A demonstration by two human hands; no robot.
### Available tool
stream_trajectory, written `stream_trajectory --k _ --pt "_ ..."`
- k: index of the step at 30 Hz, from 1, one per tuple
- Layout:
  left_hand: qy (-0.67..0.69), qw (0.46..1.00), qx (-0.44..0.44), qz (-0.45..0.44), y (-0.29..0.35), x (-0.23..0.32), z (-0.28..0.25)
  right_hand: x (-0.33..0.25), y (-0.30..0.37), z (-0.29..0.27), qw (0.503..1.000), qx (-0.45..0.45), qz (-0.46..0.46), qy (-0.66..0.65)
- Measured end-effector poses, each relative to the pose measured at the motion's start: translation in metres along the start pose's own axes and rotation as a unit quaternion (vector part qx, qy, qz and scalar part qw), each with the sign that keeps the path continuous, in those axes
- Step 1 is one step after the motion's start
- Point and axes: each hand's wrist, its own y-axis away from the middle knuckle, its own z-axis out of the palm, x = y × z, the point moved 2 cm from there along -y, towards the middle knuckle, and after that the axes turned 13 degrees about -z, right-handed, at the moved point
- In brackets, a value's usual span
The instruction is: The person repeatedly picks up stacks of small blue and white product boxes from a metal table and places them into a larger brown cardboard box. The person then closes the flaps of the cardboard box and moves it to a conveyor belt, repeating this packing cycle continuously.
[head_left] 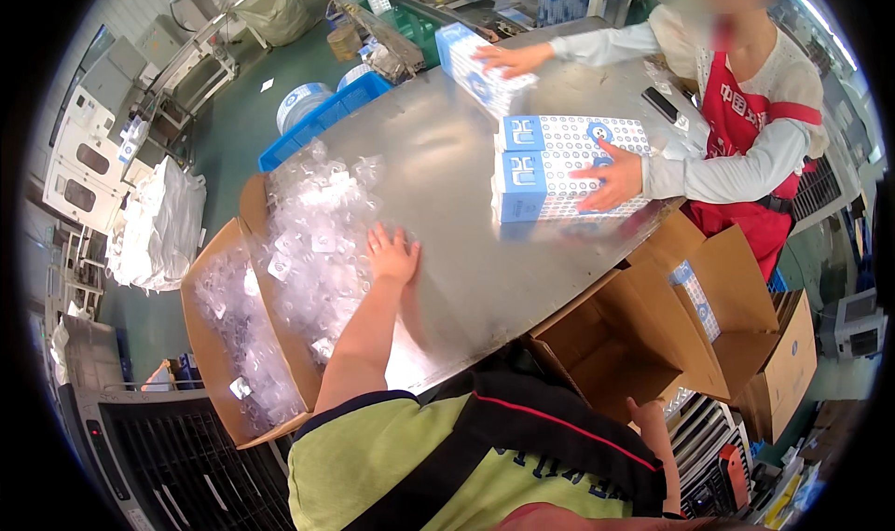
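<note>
My left hand (393,254) lies open on the metal table (447,177), fingers spread. Its fingertips touch the edge of a heap of small clear plastic pieces (322,214), some bearing white labels; their exact kind is hard to make out. Low on the right, my right hand (650,417) hangs beside an open cardboard box (606,344). Only its thumb side shows there, and the other fingers are hidden. Left of the heap, a cardboard carton (280,326) holds more of the same clear pieces.
Across the table a co-worker in a red apron (722,111) has one hand on blue-and-white boxes (569,167) and the other on a tilted box (471,69). A blue crate (322,121) stands by the far edge. Another open carton (727,298) stands at right.
</note>
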Motion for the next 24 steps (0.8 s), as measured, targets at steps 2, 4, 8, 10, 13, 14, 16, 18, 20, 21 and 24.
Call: stream_trajectory --k 2,4,8,10,13,14,16,18,20,21,24 --pt "0.043 0.998 0.021 0.036 0.024 0.007 0.015 0.003 -0.009 0.004 0.997 -0.048 -0.032 0.060" --pt "0.058 0.996 0.015 0.072 0.053 0.013 0.024 0.017 -0.028 0.015 0.984 -0.069 -0.062 0.153" --pt "0.070 0.984 -0.008 0.164 0.103 0.031 0.014 0.062 -0.062 0.064 0.965 -0.036 -0.109 0.236" --pt "0.072 0.982 -0.041 0.168 0.132 0.021 -0.005 0.051 -0.057 0.047 0.966 -0.038 -0.112 0.229" --pt "0.040 0.984 -0.083 0.152 0.160 0.002 -0.028 0.007 -0.010 0.005 0.983 -0.036 -0.065 0.165" --pt "0.024 0.984 -0.098 0.149 0.164 -0.002 -0.030 0.010 -0.001 0.006 0.994 0.001 -0.054 0.096" --pt "0.055 0.983 -0.063 0.162 0.161 -0.015 -0.013 0.003 0.014 -0.001 0.996 0.012 -0.077 0.045" --pt "0.064 0.983 -0.046 0.168 0.153 -0.018 0.007 0.004 0.015 -0.004 0.993 0.017 -0.113 0.018" --pt "0.056 0.985 -0.041 0.161 0.148 -0.019 0.020 0.004 0.014 -0.004 0.987 0.024 -0.157 0.011" --pt "0.060 0.986 -0.046 0.151 0.150 -0.014 0.015 0.005 0.018 -0.007 0.984 0.034 -0.174 0.004" --pt "0.073 0.987 -0.054 0.135 0.158 -0.007 -0.003 0.010 0.008 -0.004 0.982 0.063 -0.177 -0.018"
